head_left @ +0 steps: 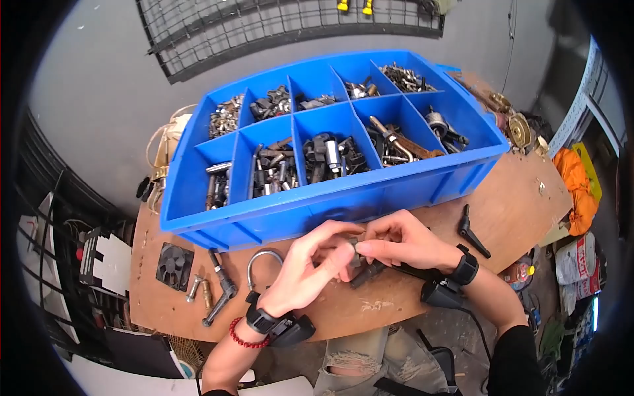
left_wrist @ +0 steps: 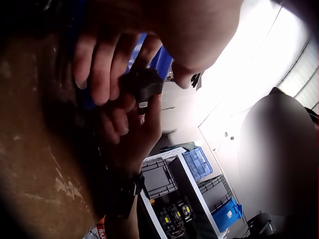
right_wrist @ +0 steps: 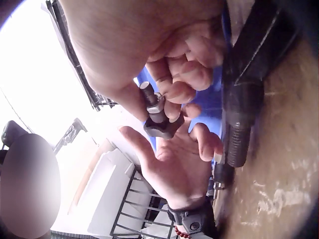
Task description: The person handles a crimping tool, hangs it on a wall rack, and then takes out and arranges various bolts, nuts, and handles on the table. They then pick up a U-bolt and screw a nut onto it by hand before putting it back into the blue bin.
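Above the table front my right hand (head_left: 403, 241) pinches a dark star knob (right_wrist: 162, 128) with a threaded stud. A metal nut (right_wrist: 157, 106) sits on that stud, close by my right fingertips. Facing it, my left hand (head_left: 314, 264) has its thumb extended away from the knob and its fingers loosely bent near the knob's head. In the left wrist view, the left fingers hang beside the knob. Below my hands a black clamping lever (right_wrist: 241, 104) with a threaded end lies on the tabletop.
A blue divided bin (head_left: 277, 221) full of metal hardware stands behind my hands. On the wooden table (head_left: 376, 307) lie a fan (head_left: 174, 266), an adjustable lever (head_left: 221, 294), a U-bolt (head_left: 251, 267) and small bolts at left. Another black lever (head_left: 472, 234) lies at right.
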Tool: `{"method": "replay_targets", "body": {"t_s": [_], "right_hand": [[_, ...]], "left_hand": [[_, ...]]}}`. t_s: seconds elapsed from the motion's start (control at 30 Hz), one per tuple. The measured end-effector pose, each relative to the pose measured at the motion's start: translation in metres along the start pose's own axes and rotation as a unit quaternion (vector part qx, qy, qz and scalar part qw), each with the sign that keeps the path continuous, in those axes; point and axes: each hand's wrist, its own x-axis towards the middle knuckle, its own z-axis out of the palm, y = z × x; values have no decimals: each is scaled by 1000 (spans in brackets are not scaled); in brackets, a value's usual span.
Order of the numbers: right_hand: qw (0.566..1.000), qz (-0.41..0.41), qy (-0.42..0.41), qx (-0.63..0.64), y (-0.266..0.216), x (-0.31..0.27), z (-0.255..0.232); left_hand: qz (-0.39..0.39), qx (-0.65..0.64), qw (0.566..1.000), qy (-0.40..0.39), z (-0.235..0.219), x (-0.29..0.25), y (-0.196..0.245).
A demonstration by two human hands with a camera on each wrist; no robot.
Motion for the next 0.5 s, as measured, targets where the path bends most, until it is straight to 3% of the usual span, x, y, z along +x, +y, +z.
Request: {"method": "replay_targets", "body": {"t_s": [0.23, 0.37, 0.5], "right_hand": [[1000, 8, -5, -23, 6, 3, -4], [999, 47, -1, -17, -4, 7, -4], [992, 29, 100, -72, -28, -1, 1]], "left_hand": [[-64, 74, 995, 3, -11, 6, -11], [-86, -3, 996, 27, -14, 6, -9], [-66, 16, 998, 9, -15, 5, -13]]}}
